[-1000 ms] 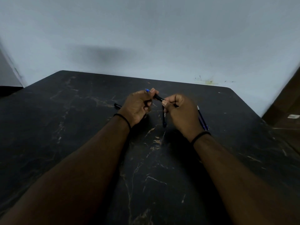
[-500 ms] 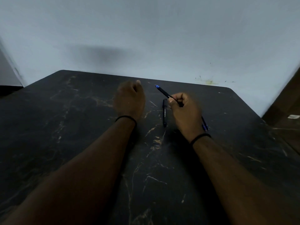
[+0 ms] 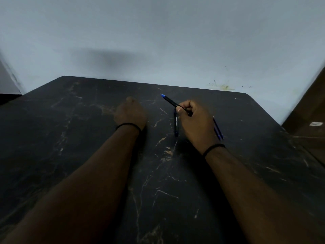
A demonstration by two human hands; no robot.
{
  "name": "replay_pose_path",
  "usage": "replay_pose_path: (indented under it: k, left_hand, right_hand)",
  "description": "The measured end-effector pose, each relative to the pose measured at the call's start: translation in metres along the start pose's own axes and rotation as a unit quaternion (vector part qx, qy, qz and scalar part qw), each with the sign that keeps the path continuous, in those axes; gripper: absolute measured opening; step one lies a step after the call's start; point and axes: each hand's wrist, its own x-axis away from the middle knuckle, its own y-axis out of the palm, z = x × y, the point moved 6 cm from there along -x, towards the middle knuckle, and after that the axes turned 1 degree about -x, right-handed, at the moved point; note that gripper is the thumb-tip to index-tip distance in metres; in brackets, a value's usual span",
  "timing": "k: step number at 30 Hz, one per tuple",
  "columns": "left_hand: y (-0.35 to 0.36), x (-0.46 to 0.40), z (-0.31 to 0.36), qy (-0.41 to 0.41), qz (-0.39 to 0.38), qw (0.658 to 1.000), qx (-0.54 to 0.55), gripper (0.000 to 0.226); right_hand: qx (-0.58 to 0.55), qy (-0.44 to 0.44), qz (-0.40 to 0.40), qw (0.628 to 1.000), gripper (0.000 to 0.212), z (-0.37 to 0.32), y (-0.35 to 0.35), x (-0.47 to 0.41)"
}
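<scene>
- Dark marbled tabletop [image 3: 88, 138] stands against a pale wall.
- Left hand [image 3: 130, 113] lies knuckles-up and blurred; I cannot tell whether its fingers hold anything.
- Right hand [image 3: 195, 120] has its fingers pinched around the black pen [image 3: 171, 101], blue tip raised above the tabletop.
- Second pen [image 3: 176, 125] lies just left of that hand.
- Blue pens [image 3: 218, 129] lie just right of it.

pen [image 3: 171, 102] [image 3: 176, 124] [image 3: 218, 129]: 3 | hand [image 3: 131, 113] [image 3: 195, 120]: 2 | wristband [image 3: 128, 125] [image 3: 213, 148]: 2 | table [image 3: 88, 138]: 1

pen on table [image 3: 176, 123] | white print along barrel | too small to read
</scene>
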Motion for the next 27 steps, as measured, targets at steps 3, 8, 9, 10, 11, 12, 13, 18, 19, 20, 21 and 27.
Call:
replay_pose_path:
  k: [3, 8, 9, 10, 11, 12, 13, 18, 19, 20, 21, 27]
  left_hand:
    - [0.001, 0.002, 0.012, 0.037, 0.013, 0.999, 0.03, 0.018]
    - [0.0, 0.003, 0.022, 0.074, 0.03, 0.971, 0.226, 0.013]
    - [0.001, 0.004, 0.022, 0.079, 0.023, 0.958, 0.274, 0.012]
    - [0.002, 0.004, 0.023, 0.089, 0.018, 0.949, 0.302, 0.012]
    - [0.004, 0.004, 0.023, 0.097, 0.012, 0.943, 0.319, 0.014]
    - [0.006, 0.004, 0.023, 0.101, 0.006, 0.937, 0.334, 0.015]
    - [0.008, 0.004, 0.023, 0.1, -0.001, 0.931, 0.352, 0.017]
    - [0.011, 0.002, 0.023, 0.099, -0.01, 0.923, 0.372, 0.02]
    - [0.012, 0.002, 0.023, 0.1, -0.011, 0.923, 0.371, 0.02]
    - [0.012, 0.002, 0.023, 0.102, -0.01, 0.924, 0.368, 0.02]
    - [0.012, 0.001, 0.022, 0.101, -0.008, 0.925, 0.366, 0.02]
    - [0.012, -0.002, 0.019, 0.075, -0.002, 0.916, 0.393, 0.018]
  right_hand:
    - [0.005, -0.002, -0.001, 1.0, 0.009, 0.002, 0.0, -0.001]
    - [0.007, -0.017, -0.002, 1.0, 0.01, 0.0, 0.001, 0.0]
    - [0.01, -0.019, -0.004, 1.0, 0.011, 0.0, 0.0, 0.0]
    - [0.013, -0.02, -0.009, 1.0, 0.013, 0.001, 0.0, 0.0]
    - [0.018, -0.019, -0.014, 1.0, 0.016, 0.001, 0.001, 0.0]
    - [0.025, -0.017, -0.019, 0.999, 0.017, 0.002, 0.001, 0.0]
    - [0.032, -0.014, -0.02, 0.999, 0.016, 0.003, 0.001, 0.0]
    - [0.049, -0.015, -0.019, 0.998, 0.014, 0.005, 0.001, -0.002]
    - [0.051, -0.015, -0.018, 0.998, 0.014, 0.005, 0.001, -0.002]
    - [0.052, -0.014, -0.015, 0.998, 0.014, 0.005, 0.0, -0.002]
    - [0.053, -0.013, -0.009, 0.998, 0.015, 0.005, 0.0, -0.002]
    - [0.051, -0.009, 0.01, 0.999, 0.018, 0.005, -0.003, -0.003]
